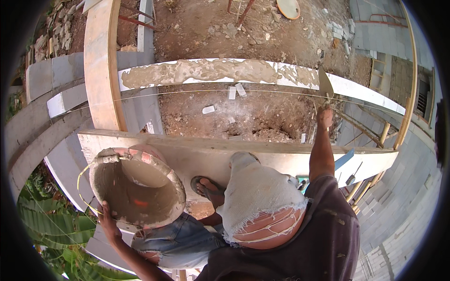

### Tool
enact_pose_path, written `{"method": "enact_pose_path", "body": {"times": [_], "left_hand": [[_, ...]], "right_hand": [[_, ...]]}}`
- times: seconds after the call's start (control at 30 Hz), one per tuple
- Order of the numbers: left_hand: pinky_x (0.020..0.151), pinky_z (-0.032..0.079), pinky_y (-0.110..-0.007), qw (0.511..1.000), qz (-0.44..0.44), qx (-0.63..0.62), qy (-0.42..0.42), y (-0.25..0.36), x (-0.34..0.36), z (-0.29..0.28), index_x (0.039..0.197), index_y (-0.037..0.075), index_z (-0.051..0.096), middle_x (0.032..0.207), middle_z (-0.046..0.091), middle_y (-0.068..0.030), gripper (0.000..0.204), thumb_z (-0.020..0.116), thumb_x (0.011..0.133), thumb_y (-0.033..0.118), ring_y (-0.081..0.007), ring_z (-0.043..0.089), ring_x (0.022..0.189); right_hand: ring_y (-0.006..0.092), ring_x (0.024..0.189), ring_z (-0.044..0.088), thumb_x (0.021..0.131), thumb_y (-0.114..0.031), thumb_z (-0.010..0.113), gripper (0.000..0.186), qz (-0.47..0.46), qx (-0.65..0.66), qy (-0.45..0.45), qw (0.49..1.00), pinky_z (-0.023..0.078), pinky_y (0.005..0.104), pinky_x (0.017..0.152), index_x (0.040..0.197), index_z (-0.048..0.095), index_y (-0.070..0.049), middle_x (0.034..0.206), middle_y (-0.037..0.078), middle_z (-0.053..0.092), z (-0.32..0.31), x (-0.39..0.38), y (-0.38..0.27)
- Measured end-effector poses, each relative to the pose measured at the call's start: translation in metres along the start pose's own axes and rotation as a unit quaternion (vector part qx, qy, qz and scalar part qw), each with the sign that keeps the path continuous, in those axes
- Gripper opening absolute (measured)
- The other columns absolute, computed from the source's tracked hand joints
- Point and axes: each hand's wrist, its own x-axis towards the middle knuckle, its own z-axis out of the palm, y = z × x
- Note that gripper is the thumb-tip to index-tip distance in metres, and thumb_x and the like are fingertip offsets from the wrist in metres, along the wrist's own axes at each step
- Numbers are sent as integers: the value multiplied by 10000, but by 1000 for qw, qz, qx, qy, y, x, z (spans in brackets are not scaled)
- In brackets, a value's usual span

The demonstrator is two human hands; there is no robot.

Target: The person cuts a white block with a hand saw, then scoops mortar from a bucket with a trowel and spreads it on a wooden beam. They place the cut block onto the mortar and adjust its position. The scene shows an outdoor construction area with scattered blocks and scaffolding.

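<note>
My left hand (107, 219) is closed on the near left rim of a mortar-caked bucket (101, 187). The bucket is tilted, its mouth toward me, with grey wet mortar (145, 175) coating the inside. Stretched out ahead, my right hand (324, 117) grips a trowel (325, 85) by its handle. The trowel's blade is over the top of a narrow white block wall (361, 91), at the right end of a rough mortar layer (220, 71). Farther right, the white top is bare. A thin string line (187, 93) runs along the wall's near side.
I am on a plank platform (276, 160), with a wooden board (101, 65) rising at its left. A blue tool (344, 159) and a dark-handled tool (354, 174) lie at the right. Beyond the wall are rubble-strewn ground (211, 37) and a round pan (288, 8). Timber poles (385, 133) stand right.
</note>
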Motion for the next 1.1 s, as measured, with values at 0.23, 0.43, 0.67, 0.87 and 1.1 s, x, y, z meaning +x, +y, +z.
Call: {"method": "enact_pose_path", "body": {"times": [0.23,0.43,0.67,0.87,1.1], "left_hand": [[785,504,-370,988,-56,-103,-100,-53,38,-22,1507,-47,417,1294,598,-108,847,680,953,537,-163,571,888],[787,443,-308,983,-58,-127,-123,-99,85,2,1542,39,438,1428,559,-89,802,637,971,566,-167,541,1122],[1095,419,-391,975,147,-165,-15,-39,36,-18,1458,59,545,1437,557,-123,564,564,1048,446,-256,516,1325],[491,380,-235,950,184,-226,-112,-34,-16,-51,1133,23,746,600,538,29,376,611,1040,362,-71,464,493],[496,336,-234,936,184,-301,23,-19,-29,-45,1102,34,754,595,512,42,280,515,1067,175,-42,417,511]], "right_hand": [[225,800,601,932,-352,710,362,-132,-19,-393,910,458,419,747,1005,686,2,815,123,664,-119,-132,-110],[339,979,671,936,-346,739,481,-495,69,-550,669,513,397,878,1252,641,3,1079,212,697,-200,-209,-266],[451,1065,655,921,-503,697,643,-781,-94,-491,373,522,496,914,1213,632,66,1107,294,686,-275,-367,-464],[467,1013,677,941,-385,673,490,-833,-163,-452,275,536,537,877,1101,638,76,1002,304,699,-279,-496,-500],[471,1051,670,972,-223,536,357,-853,-166,-397,297,524,552,914,1173,617,61,1054,301,700,-253,-539,-501]]}}
